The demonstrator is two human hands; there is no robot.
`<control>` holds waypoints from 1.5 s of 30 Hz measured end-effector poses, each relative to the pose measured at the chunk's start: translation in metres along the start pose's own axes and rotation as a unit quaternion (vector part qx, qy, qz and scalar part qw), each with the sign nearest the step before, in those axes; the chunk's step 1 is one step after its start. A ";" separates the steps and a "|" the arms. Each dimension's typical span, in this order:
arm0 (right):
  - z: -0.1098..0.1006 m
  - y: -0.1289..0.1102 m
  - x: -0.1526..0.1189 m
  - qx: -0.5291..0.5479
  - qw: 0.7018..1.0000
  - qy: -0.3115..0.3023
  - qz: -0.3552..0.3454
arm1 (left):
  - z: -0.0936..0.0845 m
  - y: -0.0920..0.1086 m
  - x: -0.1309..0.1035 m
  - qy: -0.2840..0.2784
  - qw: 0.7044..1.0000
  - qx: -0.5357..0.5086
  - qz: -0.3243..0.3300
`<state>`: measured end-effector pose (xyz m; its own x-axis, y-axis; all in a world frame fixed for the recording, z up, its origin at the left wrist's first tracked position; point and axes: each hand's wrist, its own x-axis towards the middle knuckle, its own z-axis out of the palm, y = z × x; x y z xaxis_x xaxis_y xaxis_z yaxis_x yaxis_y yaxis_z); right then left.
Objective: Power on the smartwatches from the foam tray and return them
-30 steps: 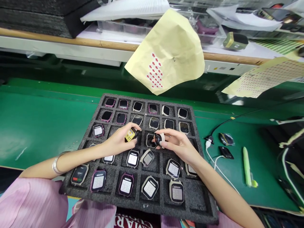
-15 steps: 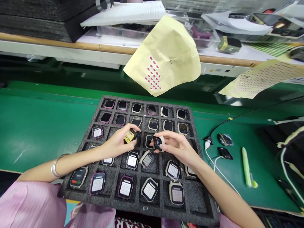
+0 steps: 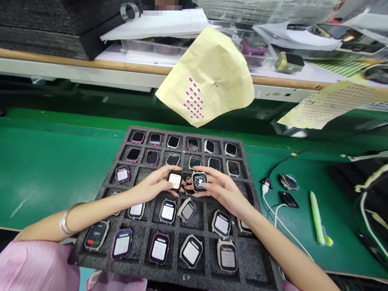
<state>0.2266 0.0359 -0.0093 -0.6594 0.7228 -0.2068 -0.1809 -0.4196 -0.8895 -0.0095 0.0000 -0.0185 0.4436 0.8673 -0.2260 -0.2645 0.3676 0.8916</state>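
My left hand [image 3: 162, 184] is closed around a smartwatch case [image 3: 175, 180] whose lit yellowish screen shows the time. Just to its right, my right hand [image 3: 216, 182] grips another smartwatch [image 3: 199, 182] with a pale frame and a dark watch face. Both screens face up toward me, close together but apart. Below them lies a dark grey foam tray [image 3: 254, 258] with square compartments. Many hold strapless watch cases, such as a purple-framed watch [image 3: 159, 247] and a beige-framed watch [image 3: 191, 251] with lit white screens. The back rows have dark screens. Another watch is partly hidden behind my fingers.
On the green bench at right lie a green pen [image 3: 317, 218], a small black device [image 3: 289, 199] on a white cable and a bagged coil [image 3: 288, 182]. Yellow sticker paper [image 3: 224, 76] hangs from the shelf edge [image 3: 145, 68]. Black foam blocks [image 3: 42, 28] stand upper left.
Both hands have turned their watches so the screens face me, and the two watches are now nearer each other. The right watch now shows a lit dial. The view has shifted slightly.
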 end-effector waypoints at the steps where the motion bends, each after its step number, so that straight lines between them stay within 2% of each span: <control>1: 0.000 0.001 0.000 -0.002 1.000 0.000 -0.003 | 0.000 0.000 0.000 -0.006 1.000 0.009 0.004; 11: 0.002 0.001 -0.002 -0.025 0.999 0.018 -0.013 | 0.000 -0.002 0.001 -0.021 0.998 0.049 0.023; 18: 0.002 0.002 -0.002 -0.029 0.999 0.013 -0.020 | 0.002 0.000 -0.001 -0.030 0.997 0.072 0.019; 21: 0.003 0.002 -0.002 -0.006 1.000 -0.003 -0.024 | 0.002 0.001 -0.002 -0.014 0.993 0.113 0.027; 26: 0.006 -0.001 -0.002 0.008 1.000 -0.008 -0.008 | -0.001 -0.002 -0.001 0.047 0.967 0.232 0.097; 31: 0.004 -0.002 -0.001 -0.016 0.999 -0.006 -0.035 | -0.001 0.003 -0.004 0.043 0.944 0.305 0.122; 36: 0.003 -0.002 -0.002 -0.034 0.999 -0.002 -0.037 | 0.000 0.005 -0.006 0.062 0.947 0.295 0.110; 45: 0.006 -0.004 -0.002 -0.024 0.998 0.011 -0.049 | 0.000 -0.002 -0.006 0.042 0.949 0.287 0.126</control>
<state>0.2247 0.0329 -0.0028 -0.6241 0.7712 -0.1252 -0.2095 -0.3196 -0.9241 -0.0118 -0.0054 -0.0188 0.3518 0.9360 0.0130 0.1685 -0.0770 0.9827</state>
